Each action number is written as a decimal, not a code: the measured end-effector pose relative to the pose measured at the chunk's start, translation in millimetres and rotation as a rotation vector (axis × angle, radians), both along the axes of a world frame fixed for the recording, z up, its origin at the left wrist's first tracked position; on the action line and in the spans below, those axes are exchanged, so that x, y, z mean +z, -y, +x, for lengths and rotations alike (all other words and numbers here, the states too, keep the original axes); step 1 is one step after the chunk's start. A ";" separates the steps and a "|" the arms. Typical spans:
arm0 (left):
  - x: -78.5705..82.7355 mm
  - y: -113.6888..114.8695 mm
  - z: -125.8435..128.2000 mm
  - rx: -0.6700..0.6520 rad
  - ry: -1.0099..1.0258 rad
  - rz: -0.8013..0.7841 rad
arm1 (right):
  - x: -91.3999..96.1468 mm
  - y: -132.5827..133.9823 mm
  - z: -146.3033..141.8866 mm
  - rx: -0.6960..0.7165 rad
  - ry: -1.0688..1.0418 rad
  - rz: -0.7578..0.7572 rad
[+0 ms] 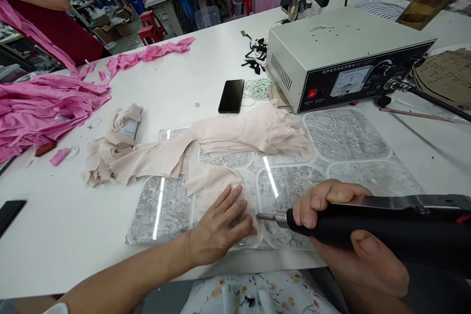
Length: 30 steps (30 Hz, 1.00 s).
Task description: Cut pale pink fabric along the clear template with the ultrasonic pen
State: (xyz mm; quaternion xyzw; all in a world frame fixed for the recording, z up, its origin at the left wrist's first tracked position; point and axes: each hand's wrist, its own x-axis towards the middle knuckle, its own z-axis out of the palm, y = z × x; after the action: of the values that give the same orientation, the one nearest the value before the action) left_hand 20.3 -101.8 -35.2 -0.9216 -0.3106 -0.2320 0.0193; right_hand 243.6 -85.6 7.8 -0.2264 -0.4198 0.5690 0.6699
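My left hand (222,228) lies over the near end of a strip of beige fabric (211,181), fingers stretched out and pressing it down on a clear-edged, grey marbled mat (162,211). In my right hand (353,245) is a black ultrasonic spot-welding gun (368,223), fingers wrapped round its body. Its metal tip points left and ends just beside my left fingertips; whether it touches the fabric I cannot tell. The beige strip runs left into a loose heap (110,154), and a stack of beige pieces (253,130) lies behind it.
The grey welder box (346,64), with a cable, stands at the back right. Near it are a black phone (231,96), white cord (257,89) and black scraps (257,51). Pink fabric (47,108) is piled at left, where a person in red (55,14) stands.
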 end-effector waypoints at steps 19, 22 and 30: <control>2.0 -0.7 0.8 -0.010 0.017 -0.007 | -0.2 0.8 -4.9 -0.003 -0.006 0.012; 0.7 -1.0 1.2 -0.015 0.031 0.005 | -0.8 -0.4 -5.6 -0.009 -0.014 0.010; 2.2 -0.5 1.0 -0.007 0.028 0.001 | -4.7 -3.7 -11.0 0.011 -0.031 0.019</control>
State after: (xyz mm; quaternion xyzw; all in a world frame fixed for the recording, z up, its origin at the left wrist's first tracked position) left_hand 21.2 -101.3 -33.0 -0.9194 -0.3075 -0.2450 0.0147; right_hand 232.6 -81.9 3.2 -0.2088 -0.4159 0.5720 0.6755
